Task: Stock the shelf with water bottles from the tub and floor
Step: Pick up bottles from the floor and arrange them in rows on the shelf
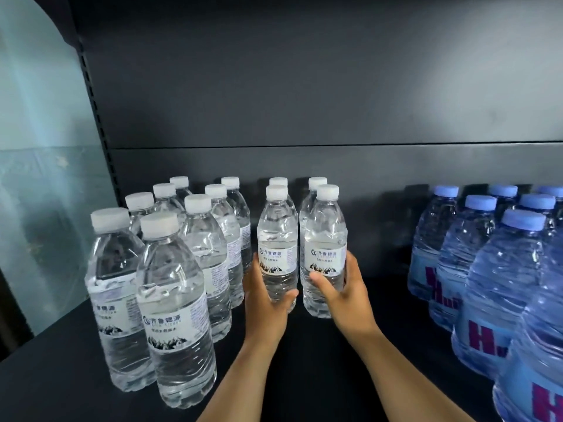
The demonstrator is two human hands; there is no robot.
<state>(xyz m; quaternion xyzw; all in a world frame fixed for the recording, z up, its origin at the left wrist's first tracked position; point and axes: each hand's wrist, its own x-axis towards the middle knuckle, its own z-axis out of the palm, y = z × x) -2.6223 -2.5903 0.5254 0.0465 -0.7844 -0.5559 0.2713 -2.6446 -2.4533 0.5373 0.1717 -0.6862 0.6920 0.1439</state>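
Both hands grip a clear bottle each, low on the body w/ fingers wrapped round. Left hand point(264, 296) holds the left clear bottle point(277, 239), thumb across its near side under the label. Right hand point(344, 287) holds the right clear bottle point(325, 242), thumb on the near face, fingers round the right side. Both bottles upright, white caps on, just beside each other w/ a narrow gap between, over the dark shelf point(304, 360) approx mid-scene; can't tell if their bases touch the deck.

Directly behind each held bottle stands another white-capped bottle, far side, near the shelf's back panel point(304, 86).

Left of the hands: a group of clear bottles point(173, 284) in 2 rows running near to far, all upright, white caps, same white label w/ mountain print. Nearest pair stands at the near-left, close to the shelf edge.

Right side, well apart from the held pair: blue bottles point(487, 269) w/ blue caps and purple lettering, upright, packed in rows near to far, nearest one cut off by the frame edge.

Far left beyond the shelf upright: a pale teal wall point(36, 147).
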